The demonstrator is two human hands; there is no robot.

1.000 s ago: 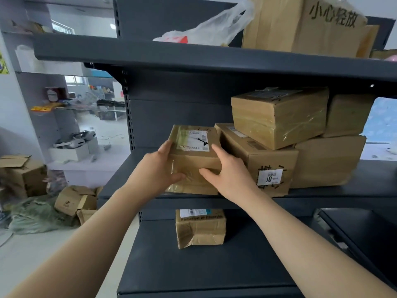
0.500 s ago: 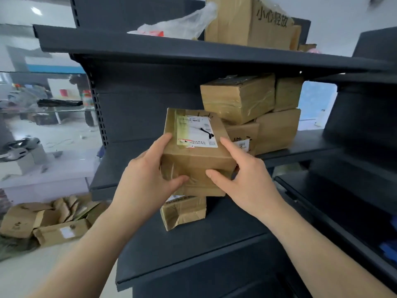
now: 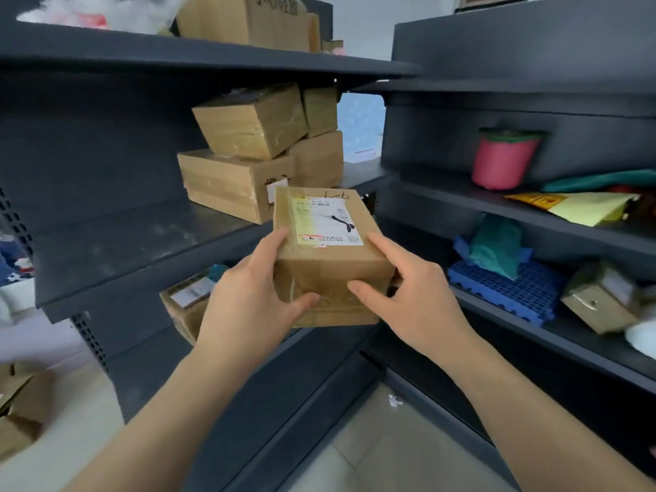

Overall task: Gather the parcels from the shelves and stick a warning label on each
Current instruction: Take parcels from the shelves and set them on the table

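While it hangs in the air at the centre of the frame, clear of every shelf, the parcel (image 3: 330,264) is clamped between two hands. The left hand (image 3: 248,307) grips its left side, thumb pressed on the near face and fingers curled up the side. The right hand (image 3: 415,296) grips the right side the same way, thumb on the near face and forefinger laid along the top edge. A white label (image 3: 326,221) faces up on the parcel's top. Behind it, in the upper middle, more boxes (image 3: 245,186) sit stacked on a dark shelf (image 3: 124,250), and another box (image 3: 188,307) shows below that shelf, partly hidden by the left hand. On the right-hand rack stand a pink pot (image 3: 502,159), a yellow envelope (image 3: 582,207), a blue mat (image 3: 504,289) and a small carton (image 3: 600,300).
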